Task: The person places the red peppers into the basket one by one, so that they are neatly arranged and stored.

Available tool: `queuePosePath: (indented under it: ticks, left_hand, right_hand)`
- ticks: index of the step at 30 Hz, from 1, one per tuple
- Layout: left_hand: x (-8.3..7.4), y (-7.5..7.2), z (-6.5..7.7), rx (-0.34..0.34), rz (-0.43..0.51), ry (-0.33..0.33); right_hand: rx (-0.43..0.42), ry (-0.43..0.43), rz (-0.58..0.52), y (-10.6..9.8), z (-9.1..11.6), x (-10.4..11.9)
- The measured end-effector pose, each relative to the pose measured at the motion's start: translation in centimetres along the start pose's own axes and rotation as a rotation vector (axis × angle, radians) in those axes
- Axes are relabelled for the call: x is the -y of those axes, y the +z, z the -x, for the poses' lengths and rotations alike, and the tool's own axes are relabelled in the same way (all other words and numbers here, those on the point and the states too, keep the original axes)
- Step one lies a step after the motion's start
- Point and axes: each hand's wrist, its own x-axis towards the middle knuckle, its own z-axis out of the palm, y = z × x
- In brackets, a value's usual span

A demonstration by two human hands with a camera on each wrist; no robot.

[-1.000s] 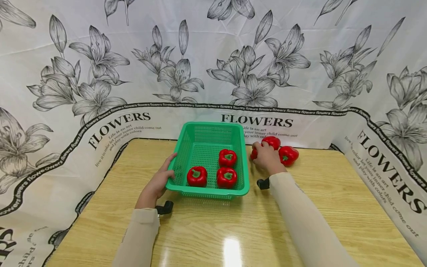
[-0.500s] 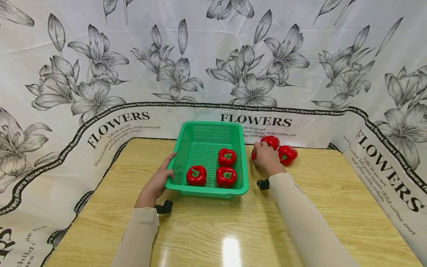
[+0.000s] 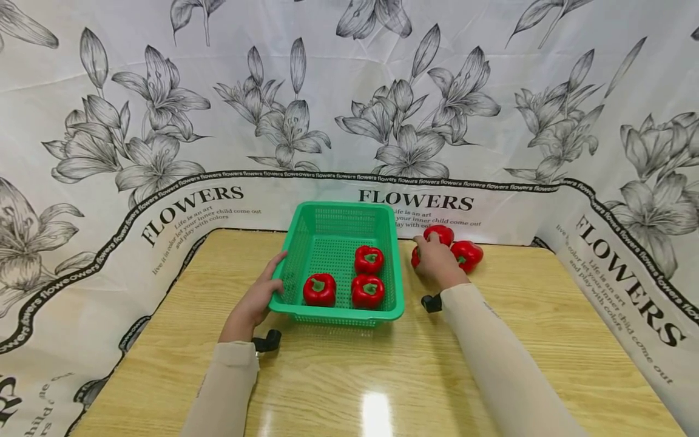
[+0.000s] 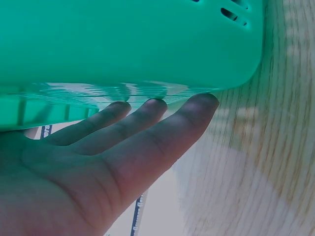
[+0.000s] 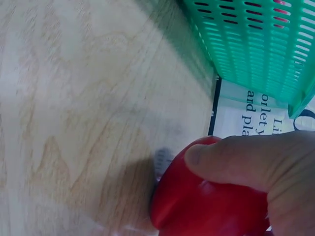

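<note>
A green perforated plastic basket stands on the table, with three red bell peppers inside, including one pepper at its front left. My left hand holds the basket's left side, thumb over the rim. In the left wrist view its fingers lie fairly straight against the outer wall. To the right of the basket, my right hand grips another red bell pepper, thumb pressed on its side; its other fingers are hidden in the right wrist view. Two more peppers lie beside that hand, one behind and one right.
The wooden table reaches toward me in front of the basket. A white curtain printed with flowers and lettering rises behind the table and along both sides. Black wrist mounts sit at both wrists.
The head view has shifted slightly. Both hands keep their hold, and the basket and peppers show almost no movement of their own.
</note>
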Motion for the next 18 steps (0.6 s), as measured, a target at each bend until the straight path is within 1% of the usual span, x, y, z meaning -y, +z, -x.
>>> queuePosePath:
  ticks: [7, 12, 18]
  left_hand:
    - [0.1, 0.0, 0.0, 0.006, -0.001, 0.006]
    - [0.0, 0.0, 0.1, 0.011, -0.001, 0.014]
    - [0.2, -0.2, -0.1, 0.008, -0.011, 0.012]
  right_hand:
    - [0.007, 0.000, 0.012, -0.4, 0.4, 0.0]
    - [0.039, -0.009, 0.012, -0.9, 0.3, -0.2]
    - [0.080, 0.010, 0.011, -1.2, 0.3, -0.3]
